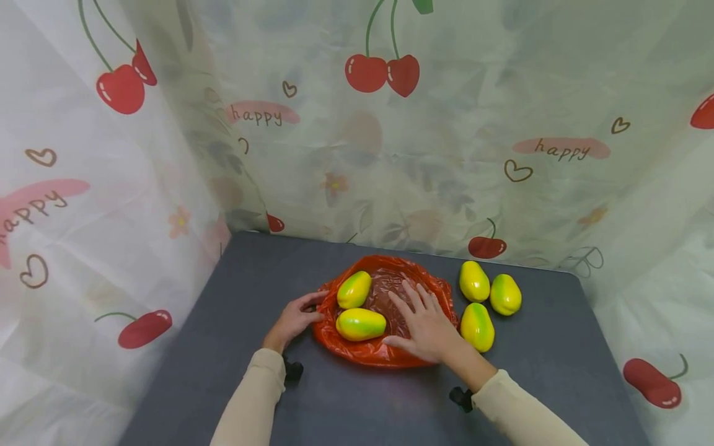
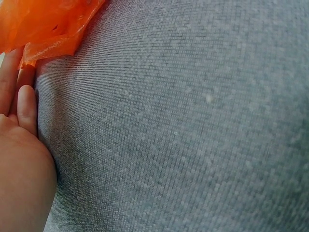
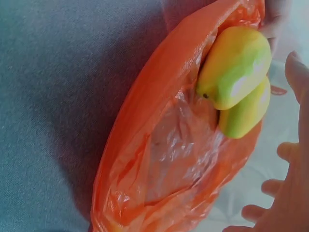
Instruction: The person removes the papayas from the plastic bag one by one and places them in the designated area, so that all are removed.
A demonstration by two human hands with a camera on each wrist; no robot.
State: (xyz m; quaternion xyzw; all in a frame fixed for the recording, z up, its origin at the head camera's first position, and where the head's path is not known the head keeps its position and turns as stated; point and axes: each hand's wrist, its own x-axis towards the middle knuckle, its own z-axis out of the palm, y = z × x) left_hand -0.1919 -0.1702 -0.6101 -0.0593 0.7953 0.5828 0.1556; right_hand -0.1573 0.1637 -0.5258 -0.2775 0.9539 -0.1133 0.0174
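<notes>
Fruit is being bagged, I judge: two in the bag, three beside it on the desk. My right hand's grip is spread; whether my left hand pinches the bag, I can't tell. Next likely calls for a loose one. Only the right wrist view shows a dark spot.
</notes>
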